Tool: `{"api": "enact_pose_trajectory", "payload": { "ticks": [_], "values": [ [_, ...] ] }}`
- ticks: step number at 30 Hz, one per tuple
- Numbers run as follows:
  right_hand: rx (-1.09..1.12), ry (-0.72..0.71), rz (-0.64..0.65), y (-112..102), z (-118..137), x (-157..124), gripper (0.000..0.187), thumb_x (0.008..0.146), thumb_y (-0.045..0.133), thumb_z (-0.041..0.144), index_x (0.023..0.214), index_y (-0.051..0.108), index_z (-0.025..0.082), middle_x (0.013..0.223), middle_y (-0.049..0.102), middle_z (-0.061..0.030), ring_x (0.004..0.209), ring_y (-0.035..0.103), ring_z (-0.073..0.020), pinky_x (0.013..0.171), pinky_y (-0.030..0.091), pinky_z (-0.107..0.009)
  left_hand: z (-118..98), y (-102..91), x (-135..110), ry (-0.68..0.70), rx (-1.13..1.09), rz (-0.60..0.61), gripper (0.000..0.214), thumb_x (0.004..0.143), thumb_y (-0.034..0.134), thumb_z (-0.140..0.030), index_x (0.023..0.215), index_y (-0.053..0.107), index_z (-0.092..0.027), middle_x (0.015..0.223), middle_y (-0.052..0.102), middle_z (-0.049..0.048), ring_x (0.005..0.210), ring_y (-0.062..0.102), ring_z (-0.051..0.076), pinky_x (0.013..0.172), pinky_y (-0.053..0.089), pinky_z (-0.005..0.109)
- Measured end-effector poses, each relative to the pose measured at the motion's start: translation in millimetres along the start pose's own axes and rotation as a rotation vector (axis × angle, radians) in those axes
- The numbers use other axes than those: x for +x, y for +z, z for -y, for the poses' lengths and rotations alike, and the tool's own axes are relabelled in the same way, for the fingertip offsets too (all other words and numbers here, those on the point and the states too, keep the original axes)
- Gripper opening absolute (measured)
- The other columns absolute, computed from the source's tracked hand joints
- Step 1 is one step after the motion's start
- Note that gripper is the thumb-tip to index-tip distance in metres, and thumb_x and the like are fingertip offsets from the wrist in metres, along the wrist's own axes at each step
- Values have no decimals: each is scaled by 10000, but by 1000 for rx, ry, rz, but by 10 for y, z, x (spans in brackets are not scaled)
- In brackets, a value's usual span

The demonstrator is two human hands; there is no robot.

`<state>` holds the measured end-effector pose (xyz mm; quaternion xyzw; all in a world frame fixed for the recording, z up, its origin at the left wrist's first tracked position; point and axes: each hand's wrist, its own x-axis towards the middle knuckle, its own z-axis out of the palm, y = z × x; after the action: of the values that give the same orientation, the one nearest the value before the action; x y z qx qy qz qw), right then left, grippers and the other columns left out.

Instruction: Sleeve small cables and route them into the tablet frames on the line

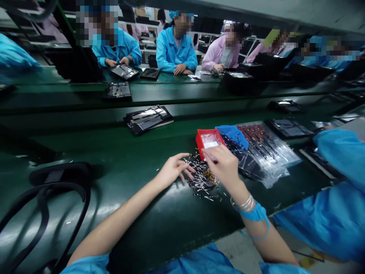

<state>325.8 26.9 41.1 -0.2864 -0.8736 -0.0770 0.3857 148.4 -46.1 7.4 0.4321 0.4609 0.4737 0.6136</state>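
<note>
A heap of small parts (201, 180), mostly thin, black and white with a few golden ones, lies on the green worktop. At its left edge is my left hand (172, 170), fingers spread and apart, with nothing seen in it. On the other side my right hand (225, 163) hovers over the heap's upper right, just in front of a red bin (200, 141). Its fingers are bent together; whatever they pinch is too small to make out. Clear plastic and a white slip lie in the red bin. Beside it, a blue bin (238, 134) holds dark thin parts.
Right of the bins lie plastic bags (264, 144) of dark and red strips. Stacked device panels (149, 118) rest farther back. A black band-like stand (45, 201) occupies the left. A co-worker's blue sleeve (340, 152) is close on my right; several people sit opposite.
</note>
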Motion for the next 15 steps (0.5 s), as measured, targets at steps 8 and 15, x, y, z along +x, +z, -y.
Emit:
{"api": "enact_pose_trajectory", "payload": {
  "ticks": [8,15],
  "values": [
    [193,-92,78,77,400,-116,125,869,581,155,814,693,155,772,718,-50,724,593,-156,667,530,-287,-28,92,-52,37,-66,12,743,787,531,-18,1483,293,-130,856,708,57,681,666,139,561,569,227],
    [158,-97,82,34,384,-84,158,851,554,118,765,673,177,735,706,-29,695,601,-148,621,511,-272,-8,87,-62,43,-62,59,751,819,481,-40,1515,233,-173,862,708,54,634,664,128,564,574,238]
  ]
}}
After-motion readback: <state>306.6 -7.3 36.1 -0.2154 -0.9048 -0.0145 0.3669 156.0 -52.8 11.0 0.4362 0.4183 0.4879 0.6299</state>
